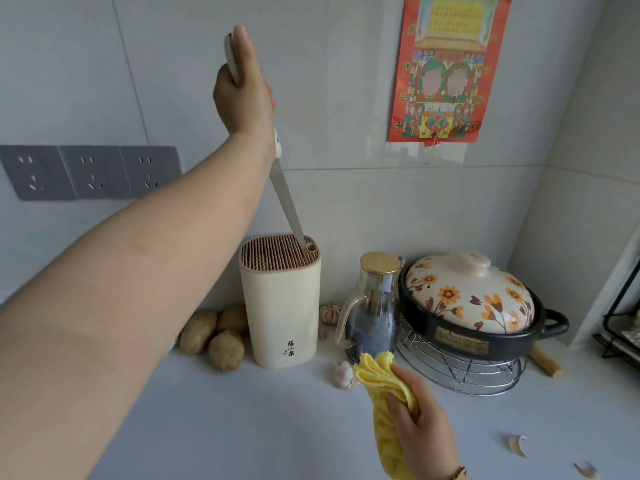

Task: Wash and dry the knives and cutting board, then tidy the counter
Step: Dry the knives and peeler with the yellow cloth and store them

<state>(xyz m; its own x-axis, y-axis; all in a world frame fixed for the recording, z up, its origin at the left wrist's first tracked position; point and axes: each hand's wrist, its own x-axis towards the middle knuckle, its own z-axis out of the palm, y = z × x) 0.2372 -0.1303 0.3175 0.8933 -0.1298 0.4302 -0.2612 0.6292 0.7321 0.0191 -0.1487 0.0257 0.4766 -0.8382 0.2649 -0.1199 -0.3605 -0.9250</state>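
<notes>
While the right hand (422, 420) grips a bunched yellow cloth (377, 375) at the near right, the cream knife block (280, 306) stands farther back on the counter (242, 427); above it the left hand (242, 95) clasps a knife (287, 202) by its handle, blade pointing down, tip at the block's top right.

One wide-angle view from the person's head looks forward and slightly down, close into the corner where the surface (225, 427) meets the wall (346, 81).
</notes>
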